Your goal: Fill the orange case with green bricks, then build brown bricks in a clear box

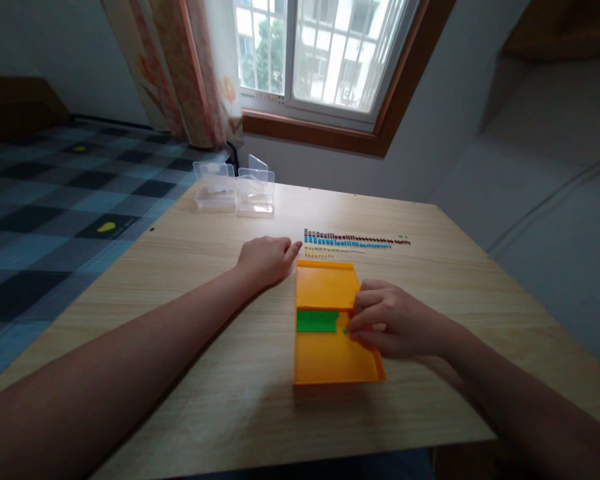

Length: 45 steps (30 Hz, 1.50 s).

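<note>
An orange-yellow tray [337,360] with a raised divider lies on the table. In its middle section, green strips [317,321] sit packed side by side at the left. My right hand [393,317] reaches over the tray's right side, fingers pinched on a small green piece [345,331] that shows at the fingertips. My left hand [267,260] rests on the table beyond the tray's upper left corner, fingers curled in. Its thumb points at the left end of rows of tiny parts: dark brown [350,237], blue [347,243] and yellow [317,255].
Two clear plastic boxes [255,200] with raised lids stand at the table's far left corner. Tiny green bits [403,236] lie by the far end of the brown row. A checked bed [80,180] is left of the wooden table [205,400]; a window [330,60] is behind.
</note>
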Each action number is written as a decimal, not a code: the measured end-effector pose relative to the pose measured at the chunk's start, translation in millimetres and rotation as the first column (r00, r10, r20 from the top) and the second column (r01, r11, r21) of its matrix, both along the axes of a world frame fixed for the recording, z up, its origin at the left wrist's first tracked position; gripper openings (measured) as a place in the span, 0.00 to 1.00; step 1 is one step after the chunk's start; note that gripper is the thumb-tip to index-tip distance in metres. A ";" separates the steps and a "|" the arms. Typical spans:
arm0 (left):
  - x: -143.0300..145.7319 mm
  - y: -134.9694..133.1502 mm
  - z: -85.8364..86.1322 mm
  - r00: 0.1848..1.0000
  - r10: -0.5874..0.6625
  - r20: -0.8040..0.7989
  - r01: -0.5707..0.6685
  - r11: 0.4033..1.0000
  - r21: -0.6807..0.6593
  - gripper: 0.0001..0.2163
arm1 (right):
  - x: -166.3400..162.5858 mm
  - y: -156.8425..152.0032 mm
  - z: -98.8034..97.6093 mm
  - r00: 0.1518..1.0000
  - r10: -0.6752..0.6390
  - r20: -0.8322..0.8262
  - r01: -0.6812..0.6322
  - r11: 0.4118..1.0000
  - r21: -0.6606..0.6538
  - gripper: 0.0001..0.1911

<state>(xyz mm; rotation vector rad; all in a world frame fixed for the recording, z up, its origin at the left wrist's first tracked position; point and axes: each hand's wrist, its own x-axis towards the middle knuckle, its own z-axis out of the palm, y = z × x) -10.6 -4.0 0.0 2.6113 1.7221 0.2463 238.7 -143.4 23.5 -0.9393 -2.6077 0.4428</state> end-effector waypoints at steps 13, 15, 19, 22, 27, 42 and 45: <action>-0.3 -0.3 0.4 1.000 0.002 0.016 -0.002 1.000 -0.006 0.31 | -7.0 -2.5 -5.2 0.998 -0.049 0.036 0.050 0.998 -0.027 0.12; -0.2 -0.4 0.6 1.000 0.001 0.015 -0.001 1.000 -0.003 0.31 | -7.3 -2.5 -6.0 0.998 -0.051 0.030 0.052 0.998 -0.020 0.12; 0.6 -1.4 2.1 1.000 0.007 0.004 -0.007 1.000 -0.009 0.31 | -5.7 -1.7 -6.1 0.999 -0.040 -0.033 0.039 0.999 -0.008 0.11; 0.8 -1.6 1.9 1.000 0.009 0.002 -0.009 1.000 -0.005 0.31 | -4.2 -0.9 -5.8 0.998 -0.037 -0.054 0.037 0.999 0.001 0.11; 0.2 -0.7 0.1 1.000 0.007 0.007 -0.007 1.000 0.004 0.31 | -5.2 -0.7 -5.5 0.999 -0.041 0.007 0.042 0.999 -0.014 0.12; 1.1 -2.5 3.6 1.000 0.005 0.007 -0.005 1.000 -0.010 0.31 | -8.6 -1.5 -7.7 0.998 -0.062 0.016 0.062 0.998 -0.002 0.14; 1.2 -3.5 4.5 1.000 0.006 0.010 -0.006 1.000 -0.011 0.31 | -7.7 -1.3 -8.3 0.997 -0.071 0.014 0.071 0.997 -0.004 0.14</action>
